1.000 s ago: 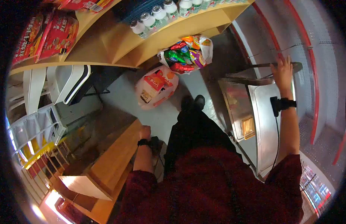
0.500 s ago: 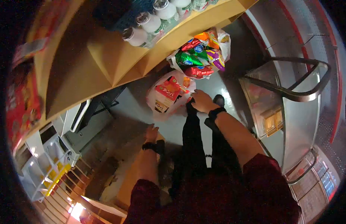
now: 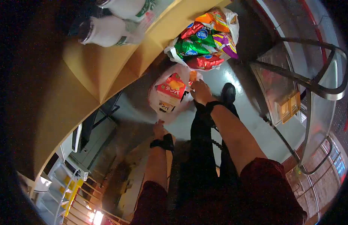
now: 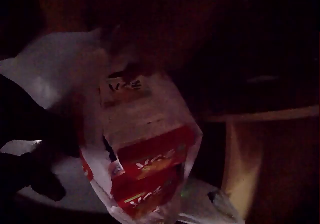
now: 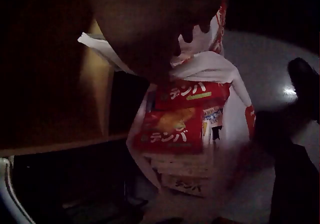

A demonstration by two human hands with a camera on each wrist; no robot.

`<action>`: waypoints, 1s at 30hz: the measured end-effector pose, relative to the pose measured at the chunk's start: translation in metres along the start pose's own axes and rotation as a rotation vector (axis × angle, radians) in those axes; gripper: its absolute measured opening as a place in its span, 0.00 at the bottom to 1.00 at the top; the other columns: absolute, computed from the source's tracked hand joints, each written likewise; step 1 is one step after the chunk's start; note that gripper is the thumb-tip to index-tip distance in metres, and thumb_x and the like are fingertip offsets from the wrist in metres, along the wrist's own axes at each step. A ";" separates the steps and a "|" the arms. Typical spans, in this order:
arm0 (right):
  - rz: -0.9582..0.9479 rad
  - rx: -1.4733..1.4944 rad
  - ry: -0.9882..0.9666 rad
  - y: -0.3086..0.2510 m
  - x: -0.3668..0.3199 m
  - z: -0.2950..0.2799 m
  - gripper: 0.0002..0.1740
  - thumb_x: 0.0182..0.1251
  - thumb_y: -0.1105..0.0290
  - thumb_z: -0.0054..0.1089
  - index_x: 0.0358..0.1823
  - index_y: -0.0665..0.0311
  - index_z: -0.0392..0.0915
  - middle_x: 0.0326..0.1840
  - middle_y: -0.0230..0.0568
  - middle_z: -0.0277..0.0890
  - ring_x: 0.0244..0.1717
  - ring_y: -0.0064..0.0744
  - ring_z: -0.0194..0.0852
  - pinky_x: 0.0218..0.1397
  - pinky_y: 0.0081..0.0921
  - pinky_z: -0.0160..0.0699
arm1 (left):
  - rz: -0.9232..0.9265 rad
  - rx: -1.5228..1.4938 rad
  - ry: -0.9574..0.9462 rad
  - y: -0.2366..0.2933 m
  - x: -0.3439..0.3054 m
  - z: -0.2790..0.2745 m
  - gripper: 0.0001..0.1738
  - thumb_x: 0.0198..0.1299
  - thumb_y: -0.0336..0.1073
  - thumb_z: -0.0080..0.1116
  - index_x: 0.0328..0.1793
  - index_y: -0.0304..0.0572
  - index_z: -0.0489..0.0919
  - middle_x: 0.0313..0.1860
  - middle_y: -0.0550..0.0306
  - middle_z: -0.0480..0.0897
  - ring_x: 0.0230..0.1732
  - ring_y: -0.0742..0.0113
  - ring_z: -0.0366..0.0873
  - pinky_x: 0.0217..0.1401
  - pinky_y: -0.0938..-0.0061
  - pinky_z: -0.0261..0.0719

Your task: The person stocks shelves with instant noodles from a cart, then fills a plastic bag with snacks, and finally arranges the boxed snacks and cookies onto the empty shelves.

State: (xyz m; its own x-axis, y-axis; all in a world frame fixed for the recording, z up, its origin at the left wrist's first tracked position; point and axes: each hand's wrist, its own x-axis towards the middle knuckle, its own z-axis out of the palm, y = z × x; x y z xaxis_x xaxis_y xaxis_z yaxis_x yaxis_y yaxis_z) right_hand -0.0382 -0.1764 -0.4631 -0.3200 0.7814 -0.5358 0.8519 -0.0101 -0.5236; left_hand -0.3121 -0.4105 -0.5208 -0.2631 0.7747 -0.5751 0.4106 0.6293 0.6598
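A pale plastic bag stands on the floor with red snack boxes and a paler box inside. My right hand is at the bag's far right rim. In the right wrist view its bent fingers hold the gathered plastic. My left hand is low at the bag's near end, fingertips right at the plastic. The left wrist view is dark there, and I cannot tell whether these fingers grip it. Box fronts with Japanese lettering show through the bag's open top in both wrist views.
Behind it stands another white bag full of colourful snack packets. A wooden shelf with white bottles juts in on the upper left. To the right is a metal-railed cart. My shoe is beside the bag.
My right hand left the metal rail on the right and came across to the bag's rim. My left hand moved forward to the bag's near end. The view has moved closer to the shelf.
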 end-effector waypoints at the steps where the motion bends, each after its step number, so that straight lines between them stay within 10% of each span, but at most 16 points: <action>1: 0.013 0.047 -0.113 -0.001 0.000 -0.002 0.19 0.51 0.57 0.56 0.42 0.60 0.74 0.44 0.46 0.74 0.50 0.51 0.68 0.52 0.44 0.68 | -0.460 -0.330 0.096 0.054 0.004 -0.005 0.13 0.55 0.36 0.50 0.44 0.37 0.74 0.33 0.46 0.74 0.35 0.53 0.73 0.33 0.66 0.74; 5: 0.012 0.115 0.033 -0.005 -0.021 0.001 0.14 0.48 0.60 0.58 0.34 0.60 0.76 0.31 0.45 0.76 0.40 0.50 0.73 0.44 0.44 0.70 | -0.460 0.136 -0.517 -0.049 0.012 -0.045 0.21 0.49 0.37 0.56 0.49 0.36 0.73 0.39 0.49 0.74 0.42 0.55 0.73 0.41 0.69 0.73; 7: 0.019 0.061 -0.006 -0.015 -0.034 -0.005 0.15 0.49 0.59 0.57 0.33 0.62 0.75 0.32 0.46 0.76 0.35 0.51 0.74 0.41 0.43 0.71 | 0.973 0.523 -0.409 -0.016 -0.003 -0.065 0.28 0.44 0.36 0.60 0.53 0.33 0.70 0.41 0.53 0.73 0.44 0.59 0.73 0.43 0.69 0.73; 8: 0.019 0.062 0.006 -0.020 -0.039 -0.012 0.15 0.49 0.59 0.57 0.33 0.62 0.75 0.32 0.46 0.76 0.35 0.51 0.74 0.41 0.43 0.71 | 0.985 0.528 -0.407 -0.019 -0.011 -0.068 0.28 0.44 0.36 0.60 0.53 0.33 0.70 0.41 0.53 0.73 0.44 0.59 0.73 0.43 0.69 0.73; 10: 0.039 0.104 -0.086 -0.030 -0.053 -0.027 0.16 0.49 0.59 0.56 0.32 0.64 0.74 0.30 0.48 0.76 0.34 0.52 0.74 0.39 0.43 0.72 | -0.116 -0.365 -0.395 -0.031 -0.025 -0.071 0.27 0.46 0.36 0.58 0.53 0.33 0.70 0.41 0.52 0.72 0.42 0.57 0.74 0.42 0.68 0.74; 15: 0.038 0.178 0.003 -0.050 -0.092 -0.065 0.16 0.50 0.57 0.56 0.31 0.64 0.73 0.27 0.51 0.75 0.32 0.52 0.74 0.36 0.45 0.71 | -0.174 -0.140 -0.191 0.120 -0.068 -0.130 0.13 0.51 0.38 0.55 0.38 0.35 0.74 0.29 0.58 0.72 0.28 0.63 0.74 0.36 0.71 0.76; 18: -0.317 0.300 0.273 -0.046 -0.139 -0.105 0.18 0.52 0.55 0.56 0.31 0.65 0.72 0.25 0.52 0.73 0.30 0.51 0.73 0.31 0.43 0.69 | -0.269 -0.091 -0.148 0.209 -0.083 -0.147 0.11 0.54 0.38 0.53 0.30 0.37 0.73 0.22 0.61 0.70 0.21 0.67 0.71 0.32 0.72 0.76; 21: 0.227 0.383 0.013 -0.051 -0.190 -0.162 0.21 0.57 0.51 0.54 0.30 0.65 0.70 0.19 0.51 0.69 0.22 0.49 0.70 0.26 0.37 0.65 | -0.415 -0.308 -0.118 0.303 -0.120 -0.152 0.13 0.56 0.39 0.52 0.24 0.39 0.70 0.16 0.62 0.68 0.16 0.72 0.66 0.29 0.73 0.76; 30: 0.195 0.342 0.240 -0.040 -0.364 -0.252 0.21 0.56 0.53 0.55 0.23 0.67 0.71 0.17 0.53 0.66 0.21 0.51 0.67 0.25 0.38 0.63 | -0.155 -0.091 -0.425 0.469 -0.175 -0.146 0.15 0.57 0.42 0.51 0.25 0.39 0.70 0.14 0.65 0.64 0.14 0.77 0.62 0.27 0.74 0.75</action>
State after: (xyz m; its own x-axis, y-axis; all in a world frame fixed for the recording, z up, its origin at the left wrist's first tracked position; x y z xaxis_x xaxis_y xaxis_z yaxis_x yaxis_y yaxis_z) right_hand 0.1489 -0.3031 -0.0799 -0.0282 0.8665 -0.4983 0.6880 -0.3448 -0.6385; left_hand -0.2008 -0.2419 -0.0399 0.0738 0.5884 -0.8052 0.3110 0.7536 0.5792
